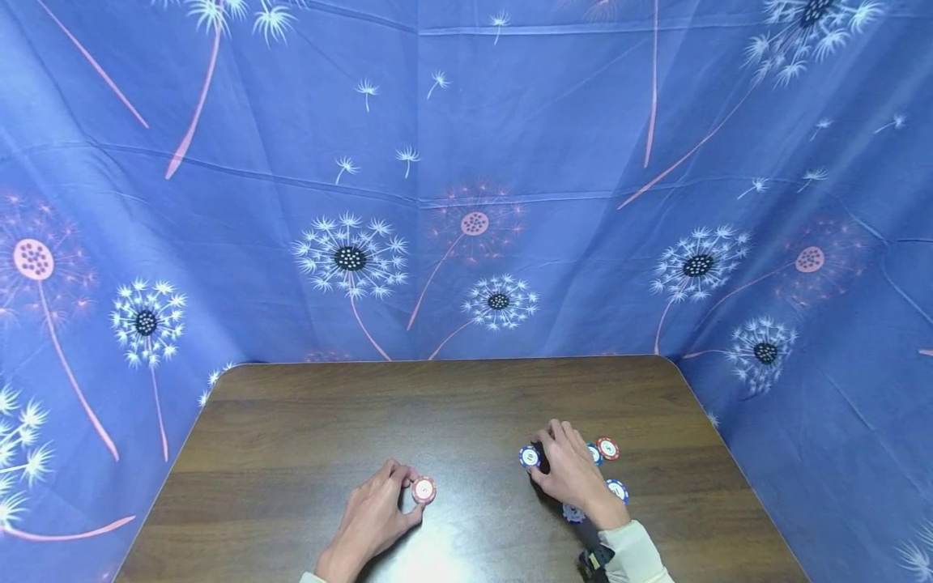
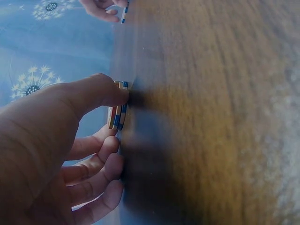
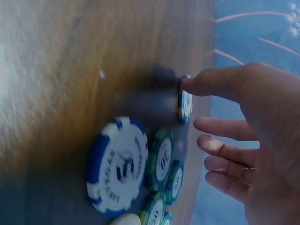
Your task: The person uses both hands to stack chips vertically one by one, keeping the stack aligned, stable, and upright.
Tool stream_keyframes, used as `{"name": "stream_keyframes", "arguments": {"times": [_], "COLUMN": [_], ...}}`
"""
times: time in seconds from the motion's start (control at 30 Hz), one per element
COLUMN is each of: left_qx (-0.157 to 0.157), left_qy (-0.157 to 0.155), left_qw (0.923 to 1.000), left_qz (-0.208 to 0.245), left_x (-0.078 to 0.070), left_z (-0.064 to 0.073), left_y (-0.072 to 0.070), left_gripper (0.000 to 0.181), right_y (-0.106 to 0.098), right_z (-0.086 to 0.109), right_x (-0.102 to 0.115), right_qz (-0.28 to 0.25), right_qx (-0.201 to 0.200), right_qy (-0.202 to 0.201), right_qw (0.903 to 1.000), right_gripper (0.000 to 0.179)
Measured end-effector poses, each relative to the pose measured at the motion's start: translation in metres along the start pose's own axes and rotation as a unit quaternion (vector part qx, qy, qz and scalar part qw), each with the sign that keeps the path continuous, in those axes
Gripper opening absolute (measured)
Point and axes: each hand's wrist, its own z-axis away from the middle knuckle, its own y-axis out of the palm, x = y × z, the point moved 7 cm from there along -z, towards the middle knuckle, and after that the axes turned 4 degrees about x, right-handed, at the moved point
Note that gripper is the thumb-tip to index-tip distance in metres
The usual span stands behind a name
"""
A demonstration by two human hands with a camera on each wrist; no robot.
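Note:
My left hand (image 1: 375,506) pinches a small stack of poker chips (image 1: 424,490) between thumb and fingers, low over the table; the upper chip has a red rim. Edge-on in the left wrist view, the stack (image 2: 119,105) looks at least two chips thick. Farther right, my right hand (image 1: 572,470) holds a blue-and-white poker chip (image 1: 530,457) at its edge by thumb and index finger. In the right wrist view the thumb lies on that chip (image 3: 186,101), while the other fingers stand apart from it.
Around the right hand lie a red chip (image 1: 608,448), a blue chip (image 1: 616,491), a partly covered blue chip (image 1: 594,454) and a greyish chip (image 1: 573,513). The wooden table (image 1: 306,421) ends at a blue dandelion-print cloth (image 1: 408,243) behind and at both sides.

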Motion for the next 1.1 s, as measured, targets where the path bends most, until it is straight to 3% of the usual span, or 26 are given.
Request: {"name": "stream_keyframes", "arguments": {"times": [0.5,1.1], "left_qx": [0.007,-0.002], "left_qy": [-0.004,0.002], "left_qw": [1.0,1.0], "left_qz": [-0.004,-0.005], "left_x": [0.0011,0.0003], "left_z": [0.0006,-0.0005], "left_y": [0.0016,0.0003], "left_gripper": [0.037,0.036], "right_y": [-0.0034,-0.0005], "right_z": [-0.0051,-0.0071], "right_x": [-0.007,-0.0051], "right_qz": [-0.012,-0.004], "right_qx": [0.047,0.041], "right_qy": [0.008,-0.006], "right_qw": [0.9988,0.9991], "right_gripper": [0.046,0.038]}}
